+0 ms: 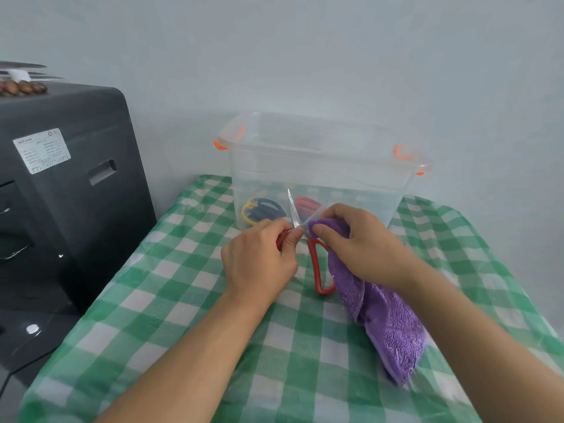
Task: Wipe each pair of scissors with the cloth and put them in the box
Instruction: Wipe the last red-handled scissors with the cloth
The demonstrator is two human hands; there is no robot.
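Red-handled scissors (319, 270) stand open above the checked tablecloth, blades pointing toward the box. My left hand (259, 261) grips one red handle near the pivot. My right hand (363, 245) holds the purple cloth (387, 319) and pinches it around one blade. The rest of the cloth hangs down to the table on the right. Behind the hands stands the clear plastic box (320, 166) with orange latches. Inside it lie a yellow-and-dark-blue pair of scissors (262, 210) and a red pair (306, 204).
The table carries a green-and-white checked cloth (171, 315). A large black machine (64, 184) stands close on the left, past the table's edge. A pale wall rises right behind the box.
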